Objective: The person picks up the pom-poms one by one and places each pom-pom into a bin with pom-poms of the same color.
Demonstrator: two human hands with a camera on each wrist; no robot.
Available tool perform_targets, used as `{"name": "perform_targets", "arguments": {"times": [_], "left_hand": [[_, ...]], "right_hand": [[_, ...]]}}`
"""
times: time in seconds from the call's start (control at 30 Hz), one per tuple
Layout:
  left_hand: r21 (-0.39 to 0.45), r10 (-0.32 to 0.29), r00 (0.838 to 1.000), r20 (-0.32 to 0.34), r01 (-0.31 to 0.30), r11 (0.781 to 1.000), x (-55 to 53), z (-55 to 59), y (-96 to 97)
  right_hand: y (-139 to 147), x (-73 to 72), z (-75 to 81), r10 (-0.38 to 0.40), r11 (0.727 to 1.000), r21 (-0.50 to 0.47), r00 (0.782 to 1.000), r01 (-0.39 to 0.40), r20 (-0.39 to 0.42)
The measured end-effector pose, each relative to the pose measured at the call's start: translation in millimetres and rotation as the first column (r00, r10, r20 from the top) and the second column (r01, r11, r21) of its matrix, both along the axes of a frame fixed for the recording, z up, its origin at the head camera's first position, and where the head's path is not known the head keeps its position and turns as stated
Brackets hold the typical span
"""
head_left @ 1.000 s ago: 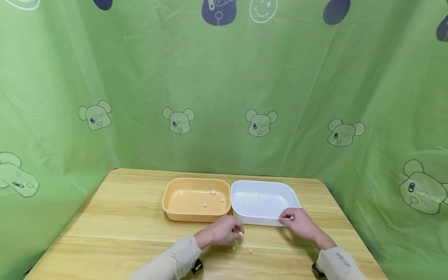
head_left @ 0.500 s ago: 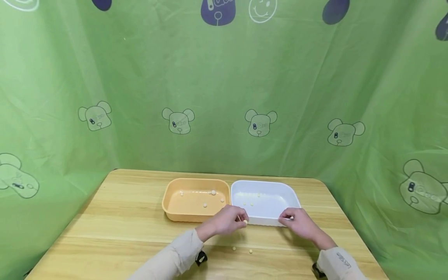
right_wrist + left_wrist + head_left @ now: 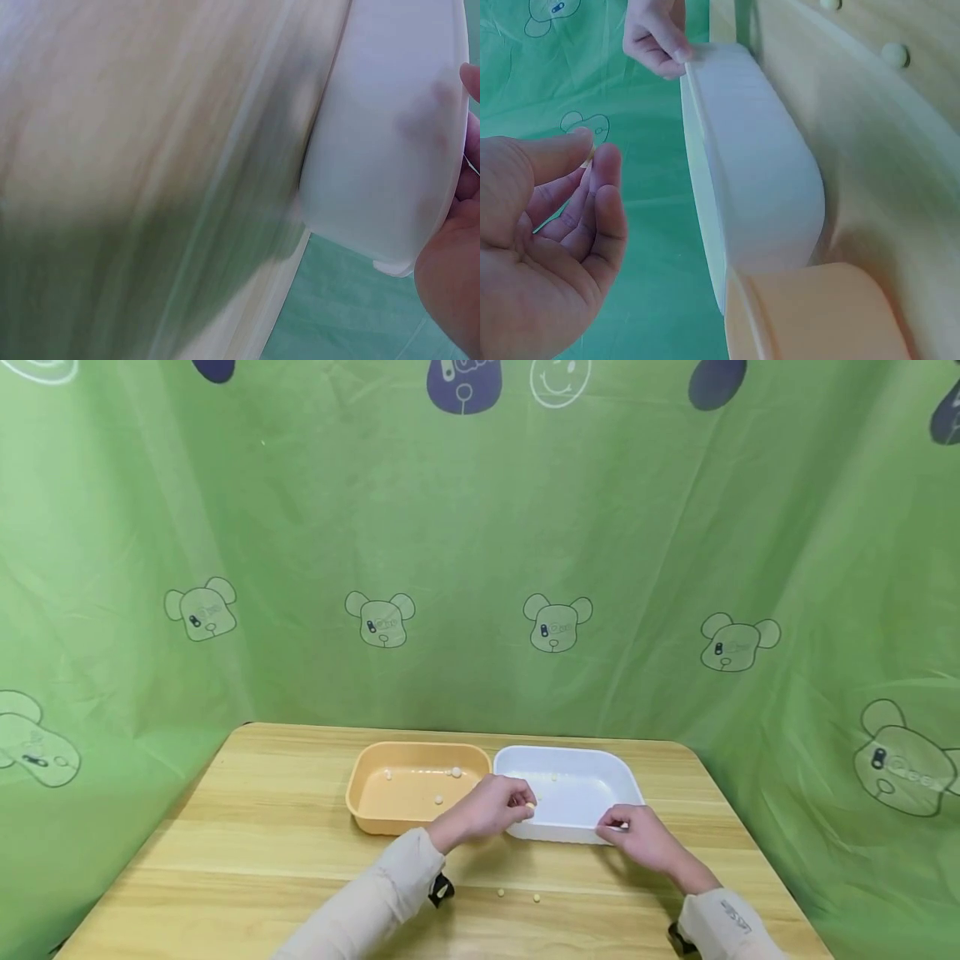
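My left hand (image 3: 491, 806) pinches a small pale yellow tablet (image 3: 529, 807) between thumb and forefinger, above the near left part of the white tray (image 3: 585, 833). In the left wrist view, only a sliver of that tablet (image 3: 589, 158) shows between the fingertips, and the other fingers curl loosely. My right hand (image 3: 645, 837) holds the white tray's rim at its near right corner. Seen from the right wrist, this hand (image 3: 454, 277) is partly cut off by the frame edge. A few yellow tablets (image 3: 554, 777) lie inside the white tray, some hidden behind the left hand.
An orange tray (image 3: 367, 818) stands against the white tray's left side, with several whitish round pieces (image 3: 438, 800) in it. Two yellow tablets (image 3: 537, 898) lie on the wooden table (image 3: 225, 860) before the trays. A green printed curtain (image 3: 450, 527) surrounds the table.
My left hand has moved forward and slightly right with the pinched tablet, from over the table to over the white tray. The right hand has stayed at the tray's corner.
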State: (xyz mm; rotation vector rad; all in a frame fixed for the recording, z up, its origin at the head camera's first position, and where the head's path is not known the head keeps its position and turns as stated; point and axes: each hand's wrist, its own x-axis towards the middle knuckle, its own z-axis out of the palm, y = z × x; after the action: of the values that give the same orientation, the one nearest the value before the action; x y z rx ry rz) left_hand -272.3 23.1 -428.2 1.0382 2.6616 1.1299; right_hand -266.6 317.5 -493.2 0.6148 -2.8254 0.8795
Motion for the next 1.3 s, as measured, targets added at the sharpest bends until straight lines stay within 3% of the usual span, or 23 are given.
{"name": "perform_targets", "arguments": {"times": [0.37, 0.7, 1.03, 1.3], "left_hand": [[-0.013, 0.031, 1.0, -0.001, -0.031, 0.999, -22.5, 9.6, 5.9], [-0.085, 0.065, 0.998, -0.022, -0.067, 0.994, -37.6, -1.8, 17.9], [-0.084, 0.066, 0.997, -0.029, -0.068, 0.994, -44.0, -11.1, 30.7], [-0.14, 0.069, 0.998, -0.002, -0.068, 0.988, -44.9, -18.1, 38.0]], "right_hand": [[-3, 1.6, 5.2, 0.012, 1.0, 0.0, 1.0, -0.012, -0.003], [-2, 2.9, 5.3, 0.006, 1.0, -0.009, 1.0, -0.006, 0.001], [-1, 1.5, 2.7, 0.003, 1.0, 0.011, 1.0, -0.003, 0.008], [-1, 0.8, 2.0, 0.011, 1.0, 0.005, 1.0, -0.011, 0.009]]}}
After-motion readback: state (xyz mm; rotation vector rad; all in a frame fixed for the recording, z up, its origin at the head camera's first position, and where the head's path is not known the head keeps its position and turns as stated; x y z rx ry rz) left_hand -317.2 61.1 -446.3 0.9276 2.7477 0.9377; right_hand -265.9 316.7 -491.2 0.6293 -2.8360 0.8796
